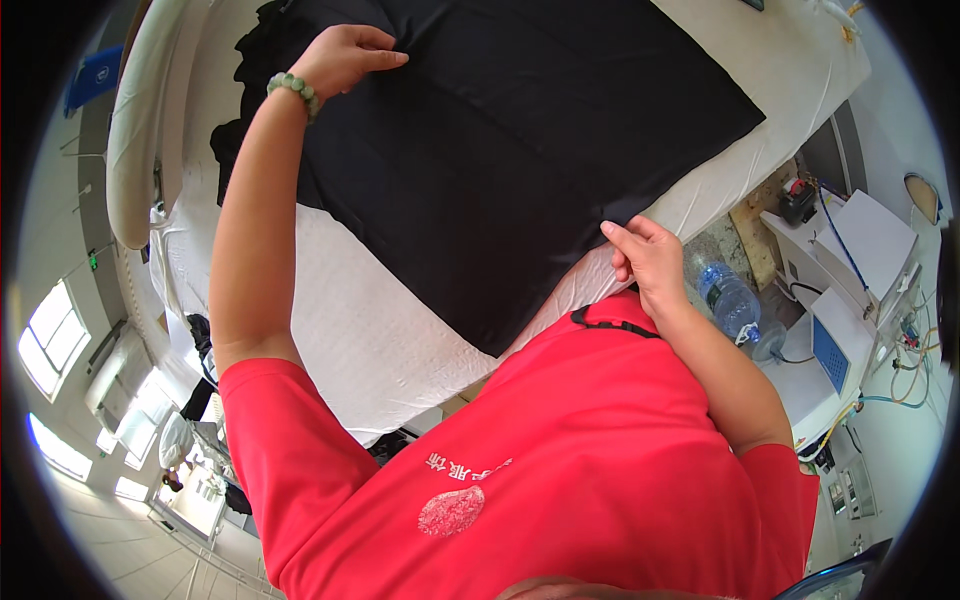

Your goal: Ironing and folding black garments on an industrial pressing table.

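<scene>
A broad piece of black cloth (500,150) lies spread over a white-covered table (370,330). Toward its far left part, my left hand (348,58) has thumb and fingertips closed on the fabric, and small creases run out from the pinch. A beaded bracelet (294,92) circles that wrist. Along the near right edge of the cloth, my right hand (648,258) pinches the border between thumb and forefinger, its other fingers curled. One corner of the cloth points toward my body. Beyond my left forearm the fabric shows a ruffled, bunched edge.
A long padded white ironing arm (145,130) runs beside the table on the left. To the right stand a large clear water bottle (728,298) and a white machine (865,245) with hoses and cables. Farther left, another person (175,445) is in the background.
</scene>
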`<action>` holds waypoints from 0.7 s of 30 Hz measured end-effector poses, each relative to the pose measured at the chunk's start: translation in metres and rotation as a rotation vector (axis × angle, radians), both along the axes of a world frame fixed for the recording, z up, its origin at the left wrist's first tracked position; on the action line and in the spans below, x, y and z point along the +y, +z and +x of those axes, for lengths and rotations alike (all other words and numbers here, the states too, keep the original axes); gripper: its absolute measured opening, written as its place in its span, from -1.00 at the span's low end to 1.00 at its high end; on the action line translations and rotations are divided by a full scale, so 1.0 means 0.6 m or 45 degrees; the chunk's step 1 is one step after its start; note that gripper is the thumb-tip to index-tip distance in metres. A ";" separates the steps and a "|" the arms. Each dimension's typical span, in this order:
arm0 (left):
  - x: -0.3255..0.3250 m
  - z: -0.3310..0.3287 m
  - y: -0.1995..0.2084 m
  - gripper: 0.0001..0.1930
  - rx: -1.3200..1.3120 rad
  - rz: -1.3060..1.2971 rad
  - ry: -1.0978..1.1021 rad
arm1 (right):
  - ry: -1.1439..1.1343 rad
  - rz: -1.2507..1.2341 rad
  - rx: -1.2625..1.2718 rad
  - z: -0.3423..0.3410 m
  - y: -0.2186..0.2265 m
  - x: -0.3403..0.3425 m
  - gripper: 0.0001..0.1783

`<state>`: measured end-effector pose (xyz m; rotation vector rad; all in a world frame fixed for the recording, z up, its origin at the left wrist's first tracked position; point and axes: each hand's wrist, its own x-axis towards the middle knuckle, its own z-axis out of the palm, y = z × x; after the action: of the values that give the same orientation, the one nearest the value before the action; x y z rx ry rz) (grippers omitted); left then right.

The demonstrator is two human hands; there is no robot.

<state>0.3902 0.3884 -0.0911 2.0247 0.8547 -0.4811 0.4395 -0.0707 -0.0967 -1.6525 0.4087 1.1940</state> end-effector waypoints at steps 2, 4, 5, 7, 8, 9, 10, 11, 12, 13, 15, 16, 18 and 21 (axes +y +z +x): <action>0.001 0.009 0.007 -0.50 0.050 0.061 -0.136 | 0.040 -0.003 -0.022 -0.001 -0.005 0.005 -0.78; 0.010 0.014 0.003 -0.55 0.081 0.017 -0.169 | 0.040 -0.009 -0.021 -0.001 -0.008 0.005 -0.77; 0.017 0.015 -0.001 -0.59 0.114 -0.022 -0.203 | 0.041 -0.010 -0.019 -0.001 -0.010 0.004 -0.76; 0.022 0.012 -0.004 -0.62 0.144 -0.066 -0.238 | 0.041 -0.016 -0.019 -0.001 -0.013 0.000 -0.75; 0.024 0.009 -0.005 -0.65 0.104 -0.051 -0.238 | 0.047 -0.011 -0.014 0.000 -0.015 -0.003 -0.74; 0.025 0.007 -0.006 -0.66 0.063 -0.036 -0.237 | 0.053 -0.006 -0.007 0.000 -0.017 -0.007 -0.72; 0.024 0.006 -0.010 -0.65 0.024 -0.021 -0.237 | 0.059 0.000 -0.001 0.000 -0.017 -0.010 -0.71; 0.024 0.007 -0.014 -0.65 0.024 -0.027 -0.239 | 0.057 -0.007 0.000 0.000 -0.018 -0.013 -0.71; 0.025 0.010 -0.011 -0.64 0.060 0.023 -0.289 | 0.069 0.001 0.007 0.002 -0.017 -0.014 -0.69; 0.025 0.013 -0.008 -0.62 0.097 0.074 -0.340 | 0.080 0.009 0.015 0.003 -0.017 -0.015 -0.68; 0.026 0.014 -0.016 -0.59 0.135 0.120 -0.390 | 0.093 0.014 0.024 0.004 -0.019 -0.018 -0.66; 0.028 0.016 -0.027 -0.60 0.095 0.213 -0.489 | 0.096 0.007 0.034 0.005 -0.021 -0.019 -0.65; 0.021 0.027 -0.032 -0.61 0.005 0.405 -0.687 | 0.100 -0.004 0.043 0.013 -0.017 -0.014 -0.64; -0.008 0.003 -0.049 -0.65 -0.084 0.616 -0.524 | 0.230 -0.119 0.023 0.021 -0.009 -0.001 -0.64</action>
<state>0.3921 0.3835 -0.1205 2.6695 0.5434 -0.4576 0.4519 -0.0716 -0.1020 -1.7904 0.3365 1.3408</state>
